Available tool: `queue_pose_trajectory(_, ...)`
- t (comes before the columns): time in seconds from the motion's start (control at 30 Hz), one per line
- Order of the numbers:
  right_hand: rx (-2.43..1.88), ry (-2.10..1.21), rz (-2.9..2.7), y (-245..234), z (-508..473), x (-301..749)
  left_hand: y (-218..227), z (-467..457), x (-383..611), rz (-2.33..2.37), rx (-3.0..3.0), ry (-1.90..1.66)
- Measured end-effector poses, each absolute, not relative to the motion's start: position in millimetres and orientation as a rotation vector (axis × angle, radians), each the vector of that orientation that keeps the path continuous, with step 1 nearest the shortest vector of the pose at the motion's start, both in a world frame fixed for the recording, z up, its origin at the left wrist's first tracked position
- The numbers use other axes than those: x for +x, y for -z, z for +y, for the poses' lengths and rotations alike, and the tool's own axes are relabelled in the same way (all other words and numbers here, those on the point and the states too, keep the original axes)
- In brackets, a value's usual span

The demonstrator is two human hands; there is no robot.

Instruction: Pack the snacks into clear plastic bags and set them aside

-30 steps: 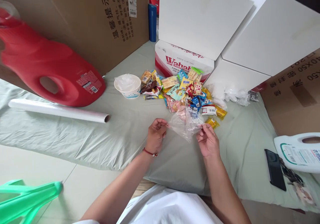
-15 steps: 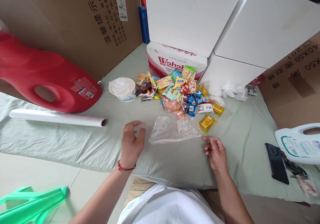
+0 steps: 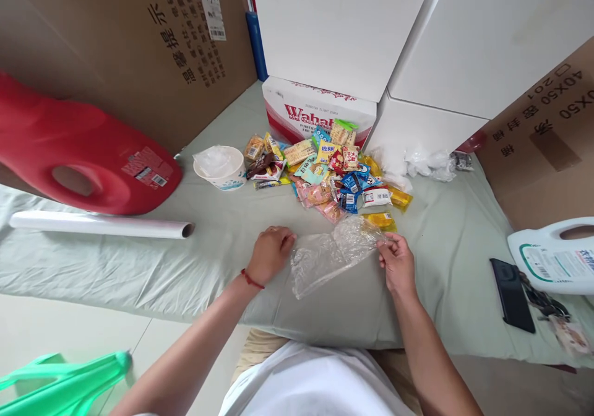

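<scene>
A crinkled piece of clear plastic film lies slanted on the cloth in front of me; whether it is a bag or a loose sheet I cannot tell. My right hand pinches its right corner between thumb and fingers. At the film's left edge is my left hand, with fingers curled closed on the upper left corner. The fingertips are partly hidden. Just beyond the film is a heap of small wrapped snacks. One yellow snack packet lies at the film's far edge, near my right hand.
A paper bowl with plastic in it stands left of the snacks. Further left are a white roll and a big red jug. A white carton stands behind. A phone and white bottle lie right.
My left hand has moved right to the film and its fingers have closed. My right hand has taken the film's right corner. The film has turned, its left end now nearer me.
</scene>
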State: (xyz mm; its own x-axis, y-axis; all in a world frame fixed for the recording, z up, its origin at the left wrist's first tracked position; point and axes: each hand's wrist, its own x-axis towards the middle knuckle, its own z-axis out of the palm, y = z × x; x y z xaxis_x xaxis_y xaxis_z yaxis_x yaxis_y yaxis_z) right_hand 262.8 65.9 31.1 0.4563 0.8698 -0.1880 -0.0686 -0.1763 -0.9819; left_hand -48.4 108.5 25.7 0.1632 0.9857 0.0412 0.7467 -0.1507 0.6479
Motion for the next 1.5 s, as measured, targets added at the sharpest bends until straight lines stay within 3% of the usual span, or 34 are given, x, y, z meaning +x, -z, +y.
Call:
queue_pose_trajectory(0.17, -1.556, -1.006, -0.807, -20.5, 51.1, 281.1, -33.0, 90.7, -28.4, 1.839, 2.028, -0.791)
queue_pose_trajectory(0.4, -1.572, -0.88, -0.843, -24.4, 47.0, 288.2, -27.5, 105.0, 8.0, 1.396, 2.257, -0.689)
queue_pose_trajectory(0.57, -1.656, -0.821, -0.835, -24.4, 49.0, 300.1, -18.6, 83.7, -11.8, 1.345, 1.994, -0.907)
queue_pose_trajectory(0.73, -1.83, -0.35, -1.096, -46.9, 51.2, 282.3, -27.8, 55.8, -8.6, 1.391, 2.058, -1.125)
queue_pose_trajectory(0.8, -1.797, -0.508, -1.157, -62.8, 44.9, 263.2, -33.8, 48.9, -2.7, 1.405, 2.193, -1.192)
queue_pose_trajectory(0.9, -1.665, -1.22, -1.073, -79.8, 33.4, 227.7, -44.3, 41.5, 6.3, 1.362, 2.415, -1.286)
queue_pose_trajectory(0.97, -1.58, -1.469, -0.955, -82.4, 29.7, 207.1, -51.4, 36.9, 12.4, 1.284, 2.54, -1.31)
queue_pose_trajectory(1.2, -1.475, -1.538, -1.013, -69.1, 31.8, 192.9, -59.1, 14.3, 33.0, 0.964, 2.611, -1.237)
queue_pose_trajectory(1.5, -1.435, -1.54, -1.058, -65.3, 20.8, 202.2, -55.6, 29.5, 33.6, 1.237, 1.322, -1.024)
